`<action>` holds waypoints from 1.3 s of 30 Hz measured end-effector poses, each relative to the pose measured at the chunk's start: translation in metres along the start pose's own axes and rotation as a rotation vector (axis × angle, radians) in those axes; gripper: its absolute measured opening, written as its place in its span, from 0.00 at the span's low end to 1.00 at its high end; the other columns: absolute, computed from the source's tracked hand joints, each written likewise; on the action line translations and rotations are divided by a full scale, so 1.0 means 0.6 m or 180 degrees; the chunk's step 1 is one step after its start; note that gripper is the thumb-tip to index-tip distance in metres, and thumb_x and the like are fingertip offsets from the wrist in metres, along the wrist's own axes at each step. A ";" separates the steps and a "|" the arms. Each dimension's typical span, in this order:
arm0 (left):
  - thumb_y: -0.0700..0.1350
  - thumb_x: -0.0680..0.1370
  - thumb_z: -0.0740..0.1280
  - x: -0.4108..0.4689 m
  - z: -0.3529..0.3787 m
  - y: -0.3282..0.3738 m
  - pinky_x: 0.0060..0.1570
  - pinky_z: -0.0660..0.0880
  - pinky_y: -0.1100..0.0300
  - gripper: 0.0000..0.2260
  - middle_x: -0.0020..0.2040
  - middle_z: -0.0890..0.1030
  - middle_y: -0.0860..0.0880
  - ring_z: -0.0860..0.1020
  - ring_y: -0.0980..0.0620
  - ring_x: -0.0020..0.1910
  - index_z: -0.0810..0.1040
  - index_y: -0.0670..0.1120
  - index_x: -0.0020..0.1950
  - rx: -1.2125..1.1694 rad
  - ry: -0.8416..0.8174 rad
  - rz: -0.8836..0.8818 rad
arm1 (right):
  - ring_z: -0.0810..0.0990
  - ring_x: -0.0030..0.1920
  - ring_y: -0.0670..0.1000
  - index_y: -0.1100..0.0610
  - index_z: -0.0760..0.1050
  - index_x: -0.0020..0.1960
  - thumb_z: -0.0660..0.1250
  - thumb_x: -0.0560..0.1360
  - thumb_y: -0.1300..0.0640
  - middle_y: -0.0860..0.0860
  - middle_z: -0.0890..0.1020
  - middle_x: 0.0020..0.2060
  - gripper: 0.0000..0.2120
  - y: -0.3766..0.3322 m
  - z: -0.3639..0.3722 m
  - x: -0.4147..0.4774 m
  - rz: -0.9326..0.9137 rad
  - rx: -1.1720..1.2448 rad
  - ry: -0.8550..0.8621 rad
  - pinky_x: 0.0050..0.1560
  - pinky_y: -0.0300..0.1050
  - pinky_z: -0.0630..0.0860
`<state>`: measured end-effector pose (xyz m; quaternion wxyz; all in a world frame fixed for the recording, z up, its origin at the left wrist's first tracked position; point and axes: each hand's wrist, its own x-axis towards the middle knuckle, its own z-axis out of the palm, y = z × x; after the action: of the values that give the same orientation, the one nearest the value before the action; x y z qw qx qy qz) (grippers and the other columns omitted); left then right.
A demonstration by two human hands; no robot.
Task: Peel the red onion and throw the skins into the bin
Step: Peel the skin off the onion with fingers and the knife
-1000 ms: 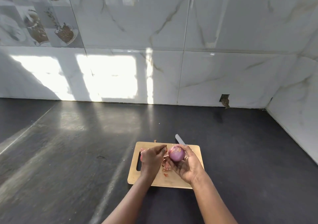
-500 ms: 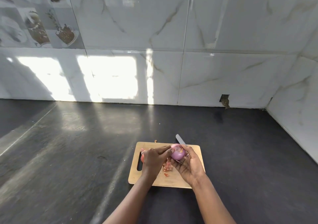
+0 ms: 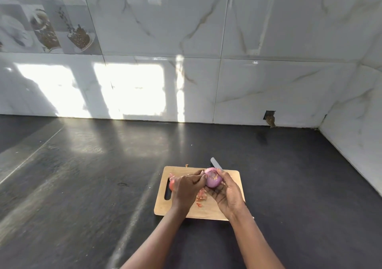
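Spanning most of the view, a dark countertop (image 3: 82, 186) runs back to a white marble-look tiled wall (image 3: 268, 31), w/ sun patches on the lower tiles. A wooden cutting board (image 3: 231, 175) lies flat on the counter, handle slot at its left end. Both hands are over the board: right hand (image 3: 227, 194) cups the red onion (image 3: 213, 178) from below and the right, fingers curled round it; left hand (image 3: 186, 188) pinches at the onion's left side w/ thumb and fingertips pressed to its skin. The onion looks mostly peeled, pale purple. A knife blade (image 3: 216, 163) pokes out behind the onion. Loose skins (image 3: 201, 196) lie on the board betw. the hands.
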<state>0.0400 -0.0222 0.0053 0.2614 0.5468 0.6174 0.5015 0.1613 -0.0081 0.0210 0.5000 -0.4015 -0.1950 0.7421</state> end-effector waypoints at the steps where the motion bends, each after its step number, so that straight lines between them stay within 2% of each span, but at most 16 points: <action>1: 0.60 0.67 0.61 -0.001 0.000 0.001 0.49 0.78 0.58 0.15 0.50 0.83 0.54 0.80 0.63 0.46 0.79 0.58 0.49 0.0036 0.0006 0.0049 | 0.82 0.37 0.52 0.62 0.79 0.54 0.65 0.76 0.57 0.59 0.83 0.42 0.11 0.000 0.000 -0.001 0.0002 0.0002 0.0005 0.35 0.44 0.81; 4: 0.60 0.67 0.60 -0.001 0.000 0.004 0.46 0.78 0.55 0.15 0.46 0.83 0.58 0.80 0.64 0.40 0.76 0.61 0.51 0.0061 -0.0012 0.0094 | 0.82 0.37 0.52 0.62 0.79 0.53 0.65 0.75 0.57 0.59 0.83 0.41 0.10 0.000 -0.001 -0.003 0.0007 0.0047 0.0024 0.35 0.44 0.81; 7: 0.59 0.67 0.61 -0.001 0.000 0.010 0.42 0.78 0.55 0.14 0.40 0.85 0.54 0.78 0.63 0.35 0.75 0.62 0.51 0.0098 0.0066 0.0084 | 0.82 0.36 0.52 0.62 0.79 0.53 0.66 0.75 0.57 0.59 0.83 0.40 0.10 0.001 -0.001 -0.006 0.0020 0.0174 0.0050 0.36 0.44 0.82; 10: 0.52 0.69 0.65 -0.001 0.000 0.009 0.43 0.78 0.53 0.11 0.37 0.85 0.52 0.81 0.58 0.36 0.83 0.50 0.45 -0.0025 0.0266 -0.0074 | 0.83 0.36 0.54 0.64 0.78 0.53 0.66 0.75 0.57 0.60 0.84 0.39 0.12 0.004 -0.002 -0.005 0.0016 0.0393 0.0104 0.36 0.45 0.82; 14: 0.57 0.67 0.62 -0.009 0.000 0.007 0.44 0.78 0.60 0.17 0.39 0.85 0.55 0.81 0.62 0.38 0.84 0.50 0.45 0.0031 0.0322 0.0134 | 0.83 0.36 0.53 0.64 0.78 0.54 0.66 0.74 0.57 0.60 0.84 0.40 0.12 0.005 -0.004 -0.004 -0.0062 0.0508 0.0059 0.36 0.45 0.82; 17: 0.59 0.66 0.66 -0.011 0.002 0.006 0.46 0.77 0.65 0.19 0.44 0.85 0.56 0.81 0.63 0.41 0.84 0.49 0.48 0.0051 0.0153 0.0263 | 0.82 0.37 0.53 0.64 0.77 0.55 0.69 0.69 0.56 0.60 0.82 0.42 0.18 0.007 -0.002 -0.005 -0.0057 0.0508 -0.0005 0.38 0.44 0.82; 19: 0.55 0.67 0.70 -0.008 0.003 0.004 0.48 0.77 0.65 0.15 0.47 0.85 0.54 0.81 0.64 0.44 0.84 0.48 0.48 0.0040 0.0096 0.0334 | 0.82 0.37 0.53 0.64 0.77 0.54 0.70 0.65 0.55 0.60 0.81 0.42 0.20 0.008 -0.002 -0.006 -0.0033 0.0501 -0.0016 0.38 0.44 0.82; 21: 0.46 0.68 0.73 -0.005 0.000 0.001 0.51 0.76 0.68 0.10 0.48 0.84 0.52 0.79 0.68 0.45 0.84 0.46 0.48 0.0059 0.0065 0.0416 | 0.81 0.38 0.54 0.63 0.77 0.53 0.70 0.65 0.55 0.60 0.81 0.42 0.19 0.009 -0.003 -0.006 -0.0028 0.0511 -0.0020 0.39 0.45 0.82; 23: 0.45 0.70 0.72 -0.004 -0.005 0.001 0.51 0.73 0.73 0.09 0.48 0.84 0.50 0.77 0.72 0.46 0.84 0.44 0.48 0.0105 0.0074 0.0561 | 0.80 0.41 0.54 0.63 0.77 0.53 0.69 0.65 0.55 0.60 0.81 0.44 0.18 0.009 -0.004 -0.006 -0.0041 0.0527 -0.0008 0.38 0.45 0.82; 26: 0.51 0.71 0.66 -0.007 -0.007 0.003 0.49 0.74 0.73 0.14 0.46 0.85 0.50 0.79 0.64 0.47 0.84 0.43 0.46 0.0187 0.0179 0.0752 | 0.80 0.41 0.55 0.63 0.76 0.53 0.69 0.66 0.55 0.61 0.80 0.44 0.18 0.011 -0.005 -0.006 -0.0036 0.0566 0.0015 0.36 0.45 0.82; 30: 0.48 0.70 0.67 -0.006 -0.003 0.004 0.44 0.74 0.73 0.10 0.40 0.85 0.49 0.80 0.59 0.42 0.84 0.43 0.42 0.0442 0.0364 0.0845 | 0.82 0.40 0.54 0.63 0.77 0.53 0.69 0.66 0.56 0.61 0.82 0.43 0.17 0.014 -0.006 -0.006 -0.0030 0.0537 0.0001 0.36 0.45 0.82; 34: 0.47 0.68 0.68 -0.007 0.004 0.008 0.39 0.70 0.76 0.07 0.33 0.84 0.50 0.78 0.59 0.37 0.82 0.44 0.37 0.0609 0.0528 0.0653 | 0.83 0.36 0.52 0.62 0.77 0.50 0.67 0.71 0.58 0.58 0.83 0.38 0.10 0.014 -0.007 -0.004 -0.0028 0.0511 -0.0023 0.35 0.44 0.82; 37: 0.41 0.66 0.73 -0.002 0.009 0.015 0.38 0.65 0.82 0.02 0.31 0.83 0.49 0.76 0.58 0.36 0.81 0.43 0.36 0.0602 0.0700 0.0298 | 0.83 0.36 0.52 0.62 0.78 0.48 0.65 0.74 0.58 0.58 0.84 0.38 0.08 0.015 -0.006 -0.001 -0.0016 0.0457 -0.0062 0.35 0.43 0.81; 39: 0.39 0.67 0.73 0.001 0.008 0.021 0.39 0.66 0.78 0.03 0.33 0.83 0.47 0.77 0.58 0.32 0.81 0.41 0.38 0.0624 0.0677 0.0142 | 0.83 0.37 0.52 0.62 0.78 0.49 0.65 0.74 0.58 0.59 0.84 0.39 0.09 0.015 -0.006 0.002 -0.0023 0.0466 -0.0095 0.35 0.44 0.82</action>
<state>0.0494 -0.0214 0.0152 0.1287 0.5271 0.6754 0.4996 0.1588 -0.0112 0.0120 0.5278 -0.3521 -0.1492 0.7585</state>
